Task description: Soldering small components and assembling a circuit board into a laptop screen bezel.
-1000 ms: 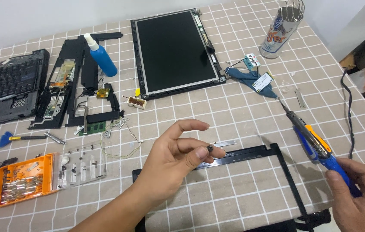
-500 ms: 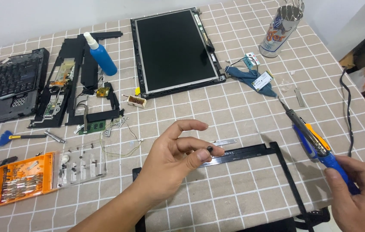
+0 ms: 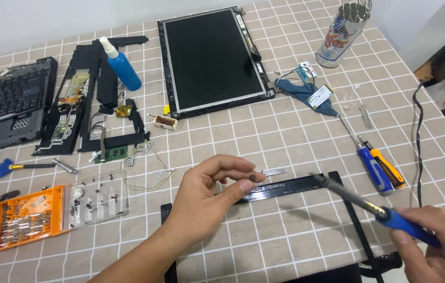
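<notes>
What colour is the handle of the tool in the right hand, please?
Blue, best seen in the head view: the soldering iron in the right hand.

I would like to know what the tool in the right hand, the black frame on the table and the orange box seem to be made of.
Tool in the right hand: dark metal shaft, dull; blue handle, probably plastic or rubber.
Black frame: likely plastic, glossy, since it reflects light along its top bar.
Orange box: plastic, matte, with a clear, see-through lid.

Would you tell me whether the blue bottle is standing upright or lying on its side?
Lying on its side: the blue bottle rests lengthwise on the table, white nozzle pointing up-left.
</notes>
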